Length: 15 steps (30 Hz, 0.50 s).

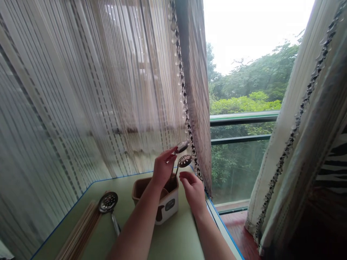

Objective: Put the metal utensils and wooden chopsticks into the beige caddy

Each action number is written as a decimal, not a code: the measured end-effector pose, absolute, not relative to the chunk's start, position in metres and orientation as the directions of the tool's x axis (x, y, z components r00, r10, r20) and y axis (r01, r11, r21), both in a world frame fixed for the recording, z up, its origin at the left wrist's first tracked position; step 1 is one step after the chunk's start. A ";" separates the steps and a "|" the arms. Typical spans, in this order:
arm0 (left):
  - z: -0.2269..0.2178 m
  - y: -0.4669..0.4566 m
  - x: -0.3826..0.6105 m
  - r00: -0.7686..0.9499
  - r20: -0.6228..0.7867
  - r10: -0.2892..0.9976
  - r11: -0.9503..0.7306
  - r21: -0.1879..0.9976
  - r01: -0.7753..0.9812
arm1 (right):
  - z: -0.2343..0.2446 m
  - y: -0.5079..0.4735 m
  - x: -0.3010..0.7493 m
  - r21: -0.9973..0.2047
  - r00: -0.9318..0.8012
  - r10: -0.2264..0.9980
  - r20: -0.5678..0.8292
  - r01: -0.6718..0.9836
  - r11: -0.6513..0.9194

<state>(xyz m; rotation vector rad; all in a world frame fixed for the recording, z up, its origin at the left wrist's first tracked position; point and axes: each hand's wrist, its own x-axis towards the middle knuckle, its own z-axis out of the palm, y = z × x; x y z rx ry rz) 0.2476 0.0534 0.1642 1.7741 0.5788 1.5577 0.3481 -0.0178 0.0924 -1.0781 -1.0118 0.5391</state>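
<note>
My left hand (163, 168) is raised above the utensil holder (172, 206), its fingers closed at the neck of a metal serving spoon (183, 146). Just below that spoon, a slotted spoon (185, 161) stands with its head up and its handle running down into the holder. My right hand (193, 187) is to the right of this handle, fingers curled in and nothing visible in them. The holder is white with a brown rim and inner compartments; my left forearm covers part of it.
On the pale green table (176, 242) lie a bundle of wooden chopsticks (81, 229) and a metal skimmer (107, 202), left of the holder. Striped curtains (121, 90) hang behind the table. A window with a railing (244, 119) is at the right.
</note>
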 end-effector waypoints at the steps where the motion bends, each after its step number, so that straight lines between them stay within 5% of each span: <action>1: 0.161 0.054 0.248 0.182 0.660 0.729 -0.651 0.751 -0.113 | 0.094 -0.020 0.354 -0.910 0.489 0.778 0.395 0.093 0.403; 15: 0.122 0.056 0.246 0.285 0.676 0.680 -0.712 0.701 0.036 | 0.059 -0.027 0.363 -0.927 0.565 0.779 0.271 -0.066 0.370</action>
